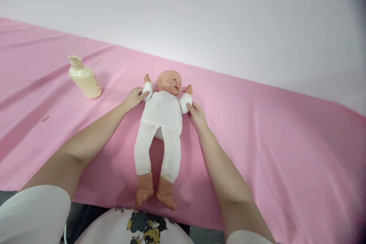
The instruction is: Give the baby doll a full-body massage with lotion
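Pale shirt fabric (100, 228) with a cartoon print shows nearest the camera, and just beyond it a doll (162, 110) lies face up on the pink cloth (274, 152), with a stuffed white body, arms and legs, faintly smudged on the chest, and a bald head, hands and feet of glossy flesh-toned material. Its long axis runs away from the wearer, head at the far end and tipped slightly right, face turned right, feet toward the near edge. Left hand (134, 98) and right hand (198, 116) each pinch one white upper limb, thumbs on top.
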Demonstrator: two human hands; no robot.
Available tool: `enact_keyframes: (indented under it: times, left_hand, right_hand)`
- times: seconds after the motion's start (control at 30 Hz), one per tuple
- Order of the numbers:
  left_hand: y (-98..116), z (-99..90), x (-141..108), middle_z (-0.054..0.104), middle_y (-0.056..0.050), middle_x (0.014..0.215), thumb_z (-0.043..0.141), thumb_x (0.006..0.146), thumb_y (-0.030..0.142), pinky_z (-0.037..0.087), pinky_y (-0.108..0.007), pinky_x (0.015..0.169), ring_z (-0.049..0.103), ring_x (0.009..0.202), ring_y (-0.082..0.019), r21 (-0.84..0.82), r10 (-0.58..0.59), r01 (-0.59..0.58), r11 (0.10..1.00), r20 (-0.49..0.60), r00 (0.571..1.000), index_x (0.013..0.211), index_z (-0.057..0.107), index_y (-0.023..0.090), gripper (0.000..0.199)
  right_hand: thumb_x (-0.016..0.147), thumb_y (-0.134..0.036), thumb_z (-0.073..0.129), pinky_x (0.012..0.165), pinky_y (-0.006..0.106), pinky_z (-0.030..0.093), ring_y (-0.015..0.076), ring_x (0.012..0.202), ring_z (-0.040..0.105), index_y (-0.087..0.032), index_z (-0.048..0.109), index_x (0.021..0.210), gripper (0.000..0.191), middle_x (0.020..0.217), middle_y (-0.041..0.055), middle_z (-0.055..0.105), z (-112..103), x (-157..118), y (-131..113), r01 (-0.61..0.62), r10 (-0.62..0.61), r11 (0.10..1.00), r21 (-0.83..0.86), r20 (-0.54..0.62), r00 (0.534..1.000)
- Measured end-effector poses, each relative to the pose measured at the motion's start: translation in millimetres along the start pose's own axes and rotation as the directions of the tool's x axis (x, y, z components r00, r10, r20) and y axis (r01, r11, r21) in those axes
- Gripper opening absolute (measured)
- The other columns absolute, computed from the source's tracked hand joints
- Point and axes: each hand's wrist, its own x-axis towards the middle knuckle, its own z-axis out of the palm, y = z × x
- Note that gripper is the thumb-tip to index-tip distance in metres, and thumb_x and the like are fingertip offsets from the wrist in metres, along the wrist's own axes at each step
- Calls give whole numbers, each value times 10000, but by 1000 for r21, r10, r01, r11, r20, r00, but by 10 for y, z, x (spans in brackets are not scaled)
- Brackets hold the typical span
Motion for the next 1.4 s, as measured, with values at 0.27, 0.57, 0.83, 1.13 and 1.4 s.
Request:
enact_keyframes:
  times: [0.27, 0.57, 0.83, 1.13, 1.4]
  left_hand:
    - [10, -9, 1, 438, -8, 597, 564, 835, 584, 281, -318, 620, 374, 600, -150, 26, -34, 34, 999, 26, 999, 572, 520, 202, 466]
    - [-51, 45, -3, 591, -59, 905, 611, 740, 430, 427, -362, 846, 549, 889, -225, -218, -82, 76, 973, -18, 996, 841, 627, 177, 274]
    - [41, 31, -56, 685, -59, 994, 650, 544, 180, 482, -396, 898, 624, 960, -247, -611, -42, 123, 782, 145, 988, 894, 691, 167, 353]
    - [74, 22, -84, 692, -93, 1081, 793, 528, 193, 497, -369, 895, 639, 1006, -246, -554, 54, 75, 829, 213, 976, 736, 714, 163, 225]
    - [64, 45, -57, 731, -78, 948, 721, 712, 438, 497, -358, 838, 653, 901, -238, -522, -98, 194, 830, 207, 973, 980, 718, 140, 401]
  right_hand:
    - [752, -729, 656, 602, 295, 457, 171, 672, 574, -228, 571, 703, 511, 578, -33, 557, -38, 28, -2, -80, 75, 985, -150, -35, 997]
    - [681, -483, 787, 849, 349, 516, 201, 874, 660, -254, 656, 906, 347, 885, -13, 730, 30, 4, -63, -67, 67, 989, 135, 5, 998]
    - [596, -272, 784, 986, 406, 491, 245, 1035, 658, -272, 717, 856, 269, 1026, -1, 746, 16, -51, -147, -46, 26, 973, 225, 92, 995]
    - [596, -225, 785, 1038, 368, 496, 228, 1163, 622, -250, 652, 649, 146, 1134, -4, 687, 12, -105, -146, -40, 6, 980, 195, 170, 986]
    - [578, -465, 876, 1007, 417, 527, 255, 1093, 679, -278, 681, 926, 441, 1056, 22, 759, 76, -21, -152, -56, 45, 966, 254, 50, 998]
